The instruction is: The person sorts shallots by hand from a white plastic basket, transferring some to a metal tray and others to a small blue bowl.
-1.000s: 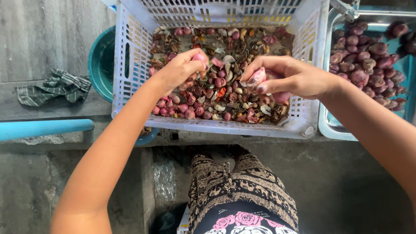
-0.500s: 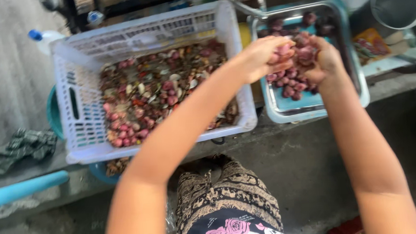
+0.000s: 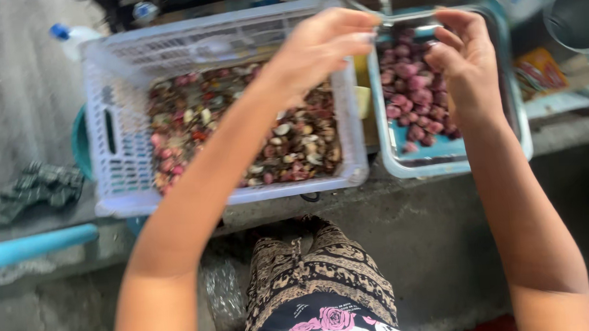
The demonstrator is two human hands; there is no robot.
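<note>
Both hands hover at upper right: the right hand (image 3: 465, 62), fingers loosely curled and seemingly empty, directly over the pale-blue plastic tub (image 3: 453, 165) of peeled purple shallots (image 3: 414, 91); the left hand (image 3: 319, 48), fingers pinched narrow, contents unclear, just left of the tub's rim.

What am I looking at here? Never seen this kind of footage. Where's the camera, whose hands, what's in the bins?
One camera, worn on a person's head, looking down at their own bare arms and patterned trousers. No machine. On a concrete ledge sits a white slotted basket of mixed reddish shallots and loose skins. Beside it is a blue tray of cleaner purple shallots. The left hand is over the basket's far right corner, the right hand over the tray. The blur hides whether either holds anything.
</note>
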